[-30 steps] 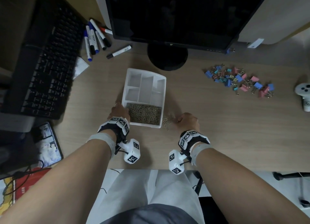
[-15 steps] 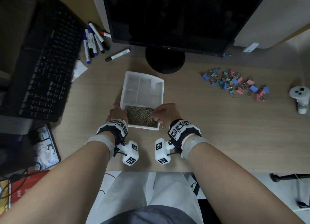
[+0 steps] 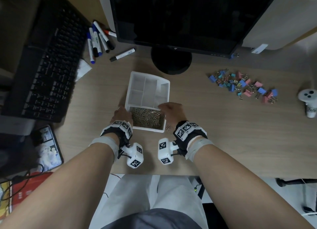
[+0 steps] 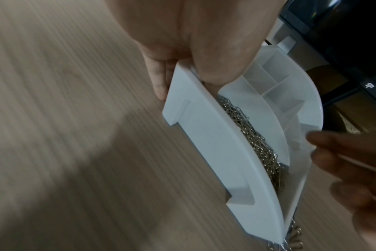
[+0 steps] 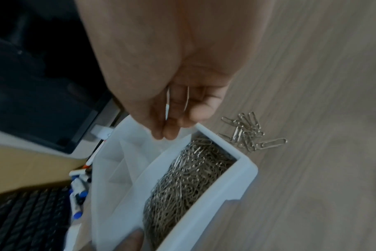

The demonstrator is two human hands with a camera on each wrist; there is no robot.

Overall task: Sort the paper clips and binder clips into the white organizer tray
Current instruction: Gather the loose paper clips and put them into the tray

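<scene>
The white organizer tray (image 3: pixel 150 88) (image 4: pixel 215 144) (image 5: pixel 225 185) lies mid-desk. Its near compartment is full of metal paper clips (image 3: pixel 145 117) (image 4: pixel 262 147) (image 5: pixel 189 178); the other compartments look bare. My left hand (image 3: pixel 122 113) (image 4: pixel 204 59) grips the tray's near-left corner, thumb inside the rim and fingers outside. My right hand (image 3: pixel 169 108) (image 5: pixel 172 118) hovers over the right end of the clip compartment, its fingers curled round a few paper clips. Several loose paper clips (image 3: pixel 168 127) (image 5: pixel 247 134) lie on the desk right of the tray. A pile of coloured binder clips (image 3: pixel 243 86) sits far right.
A monitor stand (image 3: pixel 171 60) is just behind the tray. A black keyboard (image 3: pixel 48 65) and several markers (image 3: pixel 97 40) lie at the left. A white controller (image 3: pixel 308 100) stands at the right edge. The desk's front edge (image 3: pixel 154 174) runs near my wrists.
My right hand has moved left from the loose clips on the desk to above the tray's clip compartment, carrying clips. My left hand has stayed on the tray corner.
</scene>
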